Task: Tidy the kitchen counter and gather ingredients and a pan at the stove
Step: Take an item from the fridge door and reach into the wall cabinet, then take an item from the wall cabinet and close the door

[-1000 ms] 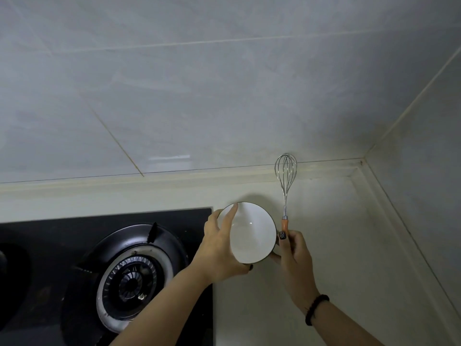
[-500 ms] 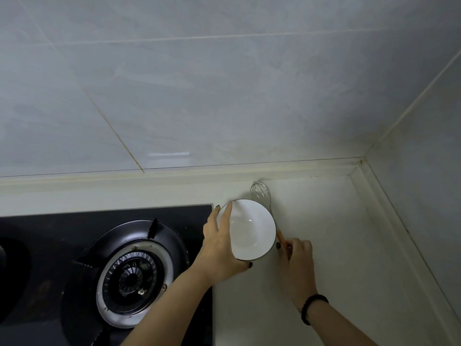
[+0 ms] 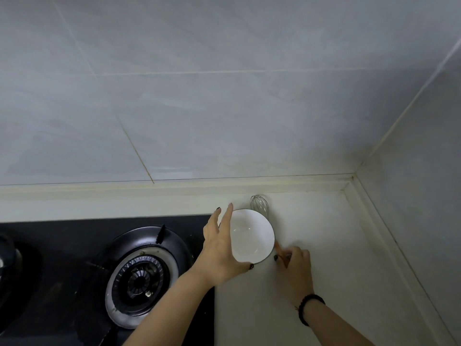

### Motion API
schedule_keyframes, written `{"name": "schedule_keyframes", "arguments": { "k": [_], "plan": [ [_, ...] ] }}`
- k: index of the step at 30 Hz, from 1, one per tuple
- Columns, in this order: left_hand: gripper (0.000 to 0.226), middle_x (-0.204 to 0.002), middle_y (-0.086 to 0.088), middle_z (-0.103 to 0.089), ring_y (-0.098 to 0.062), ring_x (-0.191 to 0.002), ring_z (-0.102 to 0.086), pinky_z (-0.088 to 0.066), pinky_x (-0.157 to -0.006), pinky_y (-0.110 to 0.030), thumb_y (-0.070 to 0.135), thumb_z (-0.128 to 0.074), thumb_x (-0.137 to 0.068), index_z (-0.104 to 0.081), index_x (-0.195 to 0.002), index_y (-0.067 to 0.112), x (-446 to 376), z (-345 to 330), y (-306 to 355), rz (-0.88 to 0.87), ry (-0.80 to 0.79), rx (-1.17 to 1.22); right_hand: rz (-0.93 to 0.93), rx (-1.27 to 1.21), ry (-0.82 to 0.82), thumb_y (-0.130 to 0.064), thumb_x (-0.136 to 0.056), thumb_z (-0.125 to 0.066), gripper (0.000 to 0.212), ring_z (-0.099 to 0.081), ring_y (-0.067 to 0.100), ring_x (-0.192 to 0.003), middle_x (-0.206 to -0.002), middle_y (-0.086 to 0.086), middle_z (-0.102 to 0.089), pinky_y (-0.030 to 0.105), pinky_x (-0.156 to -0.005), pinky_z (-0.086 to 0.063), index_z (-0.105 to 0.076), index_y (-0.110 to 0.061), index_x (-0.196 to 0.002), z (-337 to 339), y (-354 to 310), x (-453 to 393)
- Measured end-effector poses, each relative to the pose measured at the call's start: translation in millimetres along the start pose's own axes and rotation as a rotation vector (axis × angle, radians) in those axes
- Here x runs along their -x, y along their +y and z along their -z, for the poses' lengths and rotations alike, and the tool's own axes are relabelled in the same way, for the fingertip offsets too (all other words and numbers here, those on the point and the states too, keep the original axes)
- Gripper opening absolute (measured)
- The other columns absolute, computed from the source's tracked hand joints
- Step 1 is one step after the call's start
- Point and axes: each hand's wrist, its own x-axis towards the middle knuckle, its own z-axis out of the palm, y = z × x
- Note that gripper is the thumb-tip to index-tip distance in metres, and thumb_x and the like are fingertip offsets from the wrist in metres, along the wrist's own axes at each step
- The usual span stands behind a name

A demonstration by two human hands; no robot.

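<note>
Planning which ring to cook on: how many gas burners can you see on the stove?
2. One burner sits in full view just left of the white bowl; a second is cut off at the left edge. More may lie outside the frame.

Dim, cool, even light. A soft glare streak lies on the pale grey glossy wall tiles (image 3: 174, 168). The black glass stove top (image 3: 62, 245) sinks into murk at left. Wide-angle bending curves the edges; detail is slightly soft throughout.
</note>
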Motion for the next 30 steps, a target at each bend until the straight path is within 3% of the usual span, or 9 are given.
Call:
{"name": "schedule_keyframes", "arguments": {
  "k": [3,9,12,15,16,18,20,24,30],
  "plan": [
    [0.130,-0.156,0.002,0.014,-0.020,-0.144,0.007,-0.018,-0.115,-0.043,0.036,-0.083,-0.064,0.016,-0.148,0.039,7,11,6,-0.010,0.015,0.005,0.028,0.007,-0.003,-0.013,-0.088,-0.062,0.011,-0.048,0.024,-0.088,-0.101,0.004,-0.041,0.032,-0.072,-0.041,-0.052,-0.008,-0.090,9,-3,6],
    [0.118,-0.157,0.006,0.008,-0.018,-0.145,0.004,-0.016,-0.120,-0.038,0.037,-0.078,-0.073,0.010,-0.152,0.033,31,33,30,-0.042,0.059,0.041,0.102,-0.007,0.014,-0.031,-0.089,-0.065,0.030,-0.053,0.021,-0.103,-0.109,-0.005,-0.036,0.037,-0.089,-0.049,-0.053,-0.014,-0.110,37,-28,23],
    [0.108,-0.157,0.007,-0.003,-0.021,-0.145,-0.005,-0.016,-0.120,-0.037,0.033,-0.073,-0.079,0.006,-0.153,0.029,45,43,41,-0.071,0.099,0.066,0.142,-0.029,0.020,-0.024,-0.092,-0.059,0.024,-0.050,0.016,-0.105,-0.112,-0.008,-0.032,0.043,-0.080,-0.054,-0.050,-0.017,-0.113,54,-47,35],
    [0.098,-0.155,0.006,-0.014,-0.012,-0.143,-0.006,-0.012,-0.114,-0.024,0.029,-0.067,-0.085,0.004,-0.153,0.025,63,58,56,-0.121,0.151,0.060,0.206,-0.020,0.032,-0.017,-0.095,-0.052,0.018,-0.054,0.006,-0.078,-0.115,-0.007,-0.033,0.019,-0.053,-0.044,-0.048,-0.018,-0.112,79,-69,48],
    [0.096,-0.154,0.006,-0.018,-0.011,-0.142,-0.008,-0.013,-0.113,-0.023,0.029,-0.067,-0.087,0.002,-0.154,0.024,70,64,61,-0.140,0.167,0.064,0.241,-0.026,0.041,-0.016,-0.095,-0.052,0.017,-0.055,0.005,-0.076,-0.115,-0.007,-0.033,0.015,-0.053,-0.043,-0.048,-0.019,-0.111,87,-77,53],
    [0.093,-0.149,0.008,-0.028,-0.011,-0.141,-0.016,-0.020,-0.114,-0.026,0.028,-0.067,-0.087,-0.003,-0.154,0.026,80,75,70,-0.160,0.190,0.094,0.311,-0.040,0.065,-0.016,-0.094,-0.052,0.017,-0.057,0.010,-0.093,-0.115,-0.007,-0.036,0.013,-0.073,-0.043,-0.050,-0.020,-0.110,100,-93,59],
    [0.087,-0.141,0.010,-0.039,-0.008,-0.133,-0.034,-0.032,-0.108,-0.023,0.027,-0.069,-0.086,-0.013,-0.153,0.028,89,90,81,-0.192,0.230,0.121,0.381,-0.057,0.079,-0.016,-0.094,-0.054,0.015,-0.055,0.015,-0.104,-0.115,-0.007,-0.038,0.018,-0.085,-0.039,-0.052,-0.020,-0.108,116,-114,69],
    [0.055,-0.110,0.016,-0.062,0.006,-0.099,-0.059,-0.043,-0.080,-0.007,0.022,-0.067,-0.088,-0.043,-0.137,0.029,105,116,103,-0.262,0.236,0.146,0.531,-0.075,0.118,-0.014,-0.092,-0.057,0.013,-0.056,0.013,-0.100,-0.113,-0.007,-0.041,0.012,-0.078,-0.037,-0.054,-0.024,-0.100,146,-152,86],
    [0.026,-0.090,0.010,-0.071,-0.002,-0.082,-0.065,-0.053,-0.085,-0.024,0.015,-0.064,-0.089,-0.063,-0.109,0.031,127,153,142,-0.365,0.283,0.204,0.715,-0.104,0.166,-0.016,-0.092,-0.058,0.010,-0.056,0.006,-0.097,-0.114,-0.008,-0.045,0.007,-0.072,-0.039,-0.058,-0.023,-0.099,197,-209,120]
  ]
}}
